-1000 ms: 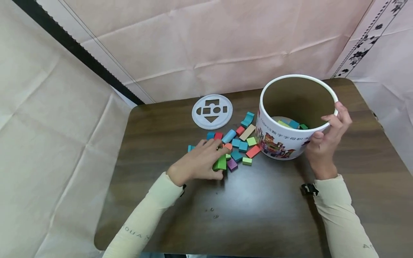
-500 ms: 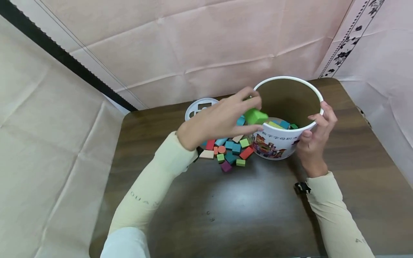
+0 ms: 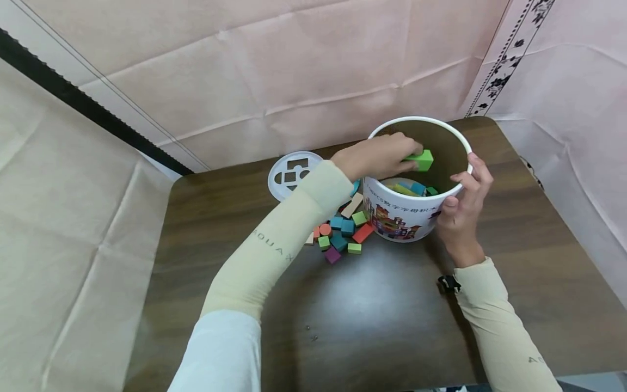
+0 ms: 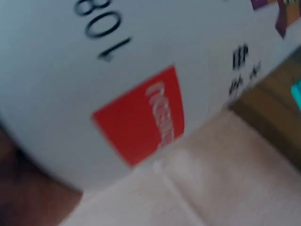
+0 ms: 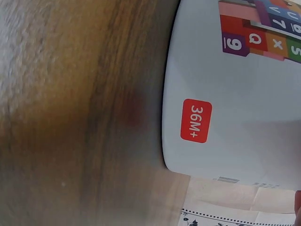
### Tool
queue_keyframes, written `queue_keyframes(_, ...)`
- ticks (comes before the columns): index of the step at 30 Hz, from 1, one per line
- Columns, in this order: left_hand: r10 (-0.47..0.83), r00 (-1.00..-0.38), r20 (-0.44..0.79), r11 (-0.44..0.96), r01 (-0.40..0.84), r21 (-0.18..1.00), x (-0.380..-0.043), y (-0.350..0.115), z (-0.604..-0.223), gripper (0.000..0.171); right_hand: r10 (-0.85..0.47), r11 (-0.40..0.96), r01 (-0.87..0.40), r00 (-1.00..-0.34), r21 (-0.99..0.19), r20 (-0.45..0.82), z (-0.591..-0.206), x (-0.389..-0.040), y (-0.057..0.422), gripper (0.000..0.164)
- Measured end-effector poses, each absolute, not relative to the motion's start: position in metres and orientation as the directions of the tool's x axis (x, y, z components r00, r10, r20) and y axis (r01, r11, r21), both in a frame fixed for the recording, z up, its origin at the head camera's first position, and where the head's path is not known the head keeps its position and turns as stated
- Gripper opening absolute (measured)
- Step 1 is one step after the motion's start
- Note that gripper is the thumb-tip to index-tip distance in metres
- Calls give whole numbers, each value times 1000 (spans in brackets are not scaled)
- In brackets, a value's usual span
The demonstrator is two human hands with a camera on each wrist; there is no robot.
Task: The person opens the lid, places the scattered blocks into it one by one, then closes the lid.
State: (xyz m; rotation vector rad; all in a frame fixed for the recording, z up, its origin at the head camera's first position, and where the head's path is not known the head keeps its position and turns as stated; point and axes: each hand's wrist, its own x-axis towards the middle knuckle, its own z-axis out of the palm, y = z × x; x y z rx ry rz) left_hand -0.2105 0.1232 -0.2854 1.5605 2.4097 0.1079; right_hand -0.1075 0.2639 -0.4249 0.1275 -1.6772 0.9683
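Observation:
My left hand (image 3: 387,154) reaches over the near-left rim into a white printed bucket (image 3: 399,215) and pinches a green block (image 3: 422,160) inside its mouth. My right hand (image 3: 465,209) grips the bucket's right rim, fingers over the edge and thumb on the outer wall. On the bucket's floor lie several blocks, among them a yellow-green block (image 3: 404,189) and a blue block (image 3: 418,188). The left wrist view is filled by the bucket's wall (image 4: 56,94), close up. In the right wrist view the bucket's side (image 5: 235,117) carries a red label.
Left of the bucket lies a loose pile of coloured blocks, including a purple block (image 3: 332,255) and a red block (image 3: 363,233), partly hidden by the left arm. Behind it rests a grey lid (image 3: 279,185) with shaped cutouts. Fabric walls (image 3: 313,71) rise behind the table (image 3: 372,316).
My left hand has lifted the green block from the pile and carried it rightward, over the rim into the bucket. The right hand keeps its hold; the head view has shifted.

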Motion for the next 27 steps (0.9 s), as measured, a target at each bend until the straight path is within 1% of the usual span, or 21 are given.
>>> queue_keyframes(3,872,-390,-297,459,862,216,-212,126,-292,17,399,651,-548,-341,-525,851,-424,-109,260,69)
queue_keyframes(9,755,-471,-457,550,834,49,-199,132,-298,24,440,637,-562,-297,-528,847,-421,-107,257,72)
queue_keyframes(12,716,-492,-496,567,823,3,-197,136,-301,23,445,635,-567,-287,-524,849,-419,-106,256,73)
queue_keyframes(16,693,-495,-524,581,814,1,-199,148,-303,23,470,633,-571,-254,-523,845,-413,-107,260,74)
queue_keyframes(18,691,-484,-537,585,810,22,-201,156,-303,29,486,628,-571,-243,-529,839,-410,-108,262,76)
queue_keyframes(20,702,-476,-529,581,813,39,-204,162,-305,35,497,621,-571,-243,-537,833,-409,-109,262,76)
queue_keyframes(22,720,-480,-500,592,801,83,-208,165,-307,38,502,609,-578,-250,-544,828,-410,-112,261,76)
queue_keyframes(24,751,-492,-440,596,792,131,-214,164,-309,34,500,600,-579,-267,-552,824,-413,-114,257,77)
queue_keyframes(27,818,-503,-281,562,803,199,-221,158,-308,24,499,595,-570,-290,-566,817,-420,-116,251,77)
